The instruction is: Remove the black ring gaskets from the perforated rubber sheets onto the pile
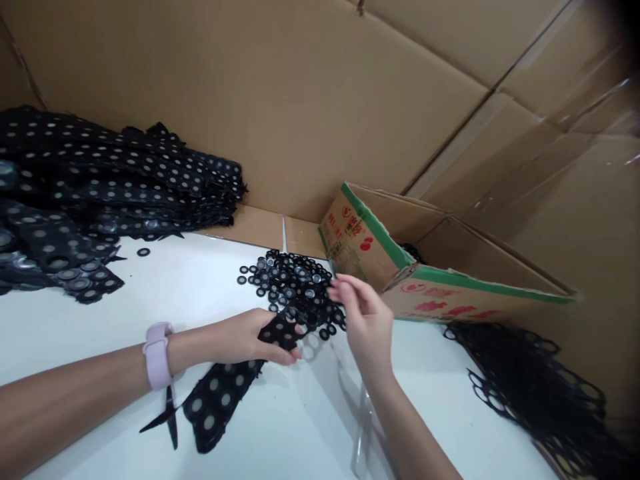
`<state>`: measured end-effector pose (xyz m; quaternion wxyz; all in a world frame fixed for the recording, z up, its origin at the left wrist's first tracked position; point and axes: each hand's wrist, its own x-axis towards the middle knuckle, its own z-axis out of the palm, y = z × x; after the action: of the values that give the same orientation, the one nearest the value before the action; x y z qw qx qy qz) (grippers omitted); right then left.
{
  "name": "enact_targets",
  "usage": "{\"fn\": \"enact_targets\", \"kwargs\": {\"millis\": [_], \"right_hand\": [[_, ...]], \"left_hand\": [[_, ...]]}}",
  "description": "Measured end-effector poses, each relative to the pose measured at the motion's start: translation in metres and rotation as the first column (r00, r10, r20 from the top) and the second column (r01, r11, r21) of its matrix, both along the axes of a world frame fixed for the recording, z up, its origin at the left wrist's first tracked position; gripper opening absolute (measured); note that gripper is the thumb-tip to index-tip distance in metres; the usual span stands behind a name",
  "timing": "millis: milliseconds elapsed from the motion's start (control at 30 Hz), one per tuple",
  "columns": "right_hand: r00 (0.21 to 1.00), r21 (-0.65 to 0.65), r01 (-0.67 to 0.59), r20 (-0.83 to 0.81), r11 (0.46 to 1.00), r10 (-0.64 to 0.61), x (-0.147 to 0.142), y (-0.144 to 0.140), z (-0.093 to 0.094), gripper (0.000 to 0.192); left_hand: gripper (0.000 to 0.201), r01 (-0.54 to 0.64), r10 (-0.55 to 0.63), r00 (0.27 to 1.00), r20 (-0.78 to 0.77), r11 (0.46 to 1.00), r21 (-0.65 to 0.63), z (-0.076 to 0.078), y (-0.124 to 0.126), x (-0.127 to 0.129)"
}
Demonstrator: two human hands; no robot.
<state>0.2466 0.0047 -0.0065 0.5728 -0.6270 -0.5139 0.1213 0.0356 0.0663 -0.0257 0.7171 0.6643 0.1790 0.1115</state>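
red print on box [360, 233], illegible

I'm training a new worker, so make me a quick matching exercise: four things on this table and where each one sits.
Things:
1. punched strip
2. loose rings
3. stacked sheets
4. cardboard box

Places:
A. far left of the table
B. held in the left hand
C. right of the ring pile, lying on its side
D. piled just beyond the right hand

Pairs: 1-B, 2-D, 3-A, 4-C

Black sheet stack [75, 193] cut off at left edge — box [400, 267] interior (mostly) hidden
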Motion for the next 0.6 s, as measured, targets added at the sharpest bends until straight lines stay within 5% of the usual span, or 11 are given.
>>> {"fn": "enact_targets", "kwargs": {"millis": [133, 267, 367, 433, 600], "right_hand": [[0.934, 0.077, -0.151, 0.339, 0.986, 0.116, -0.016, -0.003, -0.005, 0.023], [0.684, 0.237, -0.433, 0.714, 0.870, 0.146, -0.034, -0.013, 0.002, 0.028], [0.524, 0.132, -0.595, 0.812, 0.793, 0.258, -0.045, -0.017, 0.005, 0.020], [0.532, 0.068, -0.582, 0.786, 0.811, 0.316, -0.046, -0.016, 0.002, 0.020], [0.724, 0.019, -0.423, 0.608, 0.906, 0.326, -0.026, -0.009, -0.004, 0.018]], "left_hand": [[0.022, 0.003, -0.003, 1.000, 0.030, 1.000, 0.030, -0.001, 0.003, 0.001], [0.025, -0.029, 0.023, 0.998, 0.054, 0.994, 0.103, -0.004, 0.007, 0.003], [0.030, -0.047, 0.035, 0.997, 0.073, 0.982, 0.182, -0.007, 0.009, 0.005], [0.024, -0.034, 0.020, 0.997, 0.070, 0.978, 0.205, -0.008, 0.009, 0.005], [0.022, 0.020, -0.025, 0.999, 0.029, 0.986, 0.166, -0.007, 0.009, 0.002]]}}
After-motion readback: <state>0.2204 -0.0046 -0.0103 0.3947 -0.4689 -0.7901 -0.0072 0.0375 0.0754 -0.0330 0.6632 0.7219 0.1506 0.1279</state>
